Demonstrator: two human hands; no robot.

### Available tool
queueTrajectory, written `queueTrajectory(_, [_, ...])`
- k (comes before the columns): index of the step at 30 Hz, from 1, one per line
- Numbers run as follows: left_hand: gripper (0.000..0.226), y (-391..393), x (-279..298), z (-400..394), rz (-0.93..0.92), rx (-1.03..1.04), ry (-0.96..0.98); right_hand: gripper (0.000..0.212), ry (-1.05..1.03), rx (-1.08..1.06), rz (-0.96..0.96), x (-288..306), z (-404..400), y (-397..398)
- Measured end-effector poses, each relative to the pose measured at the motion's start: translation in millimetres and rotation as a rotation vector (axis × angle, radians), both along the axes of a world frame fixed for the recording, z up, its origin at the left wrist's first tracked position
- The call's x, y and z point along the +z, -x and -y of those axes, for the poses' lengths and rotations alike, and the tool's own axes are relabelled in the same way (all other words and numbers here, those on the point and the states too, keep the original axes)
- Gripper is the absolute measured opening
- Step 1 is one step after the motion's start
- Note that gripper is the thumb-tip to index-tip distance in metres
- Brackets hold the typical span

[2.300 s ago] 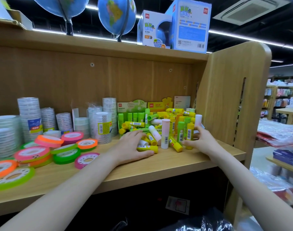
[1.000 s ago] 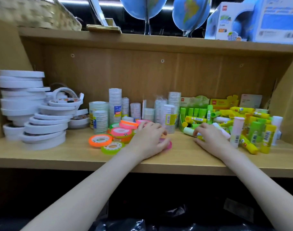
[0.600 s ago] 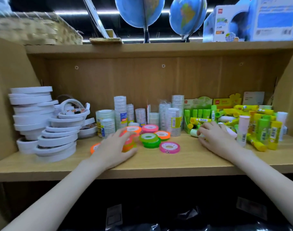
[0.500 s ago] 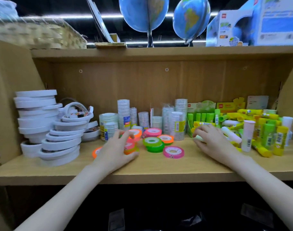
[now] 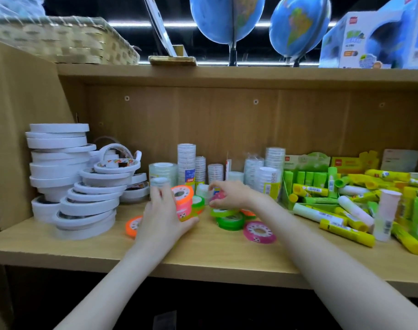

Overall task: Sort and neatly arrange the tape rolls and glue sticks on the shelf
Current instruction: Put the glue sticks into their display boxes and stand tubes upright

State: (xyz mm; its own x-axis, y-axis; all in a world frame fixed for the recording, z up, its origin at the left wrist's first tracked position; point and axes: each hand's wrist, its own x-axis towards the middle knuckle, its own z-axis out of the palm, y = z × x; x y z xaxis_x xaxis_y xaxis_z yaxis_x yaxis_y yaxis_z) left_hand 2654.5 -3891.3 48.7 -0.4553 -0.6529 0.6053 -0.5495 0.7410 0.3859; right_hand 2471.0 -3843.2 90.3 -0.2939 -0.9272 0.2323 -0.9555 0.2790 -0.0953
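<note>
Left hand (image 5: 165,216): short stack of neon orange-pink tape rolls (image 5: 183,202) is gripped | right hand (image 5: 229,195): pink tape roll (image 5: 218,196) is pinched | risk: stack could be toppled if squeezed unevenly.

Wooden shelf unit (image 5: 227,260), globes (image 5: 227,17) and wicker basket (image 5: 60,41) above, dark ceiling

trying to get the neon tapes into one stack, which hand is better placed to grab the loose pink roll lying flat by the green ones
Right. The right hand hovers just behind the pink roll, with the green rolls between them. The left hand is farther off and already grips the neon stack.
</note>
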Motion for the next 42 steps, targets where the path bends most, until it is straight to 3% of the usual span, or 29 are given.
queueTrajectory(5, [0.062,-1,-1,2,0.014,-0.058,0.003,0.044,0.051,0.102,0.249,7,-12,15])
queueTrajectory(9, [0.06,0,-3,3,0.031,-0.095,0.024,0.058,-0.034,-0.022,0.17,11,-12,13])
queueTrajectory(12, [0.058,0,-2,1,0.031,-0.109,0.028,0.054,-0.061,-0.029,0.129,9,-4,8])
queueTrajectory(19, [0.049,1,-2,1,0.012,-0.142,0.038,0.031,0.401,-0.095,0.172,51,-7,13])
queueTrajectory(21, [0.048,2,-3,2,0.009,-0.158,0.044,0.03,0.315,-0.091,0.183,55,-8,12])
queueTrajectory(25, [0.048,6,-4,3,0.017,-0.198,0.045,0.038,-0.055,-0.028,0.122,20,2,4])
queueTrajectory(27, [0.05,8,-4,5,0.038,-0.216,0.052,0.047,-0.041,-0.006,0.124,6,3,0])
queueTrajectory(29, [0.05,9,-4,8,0.03,-0.246,0.045,0.05,0.098,0.009,0.107,7,-9,0])
queueTrajectory(32, [0.039,9,0,10,-0.151,-0.303,0.032,0.031,0.243,0.042,0.073,15,-45,3])
queueTrajectory(34, [0.027,4,5,6,-0.304,-0.305,0.048,0.028,0.191,0.085,0.118,12,-74,-3])
queueTrajectory(36, [0.024,-4,8,7,-0.298,-0.289,0.031,0.039,0.086,0.135,0.145,-3,-90,-16])
queueTrajectory(39, [0.044,-22,3,12,-0.139,-0.287,-0.128,0.054,0.056,0.029,0.075,-32,-94,-31])
queueTrajectory(42, [0.074,-36,-2,7,0.078,-0.158,-0.169,0.051,0.155,-0.125,-0.004,-42,-99,-43])
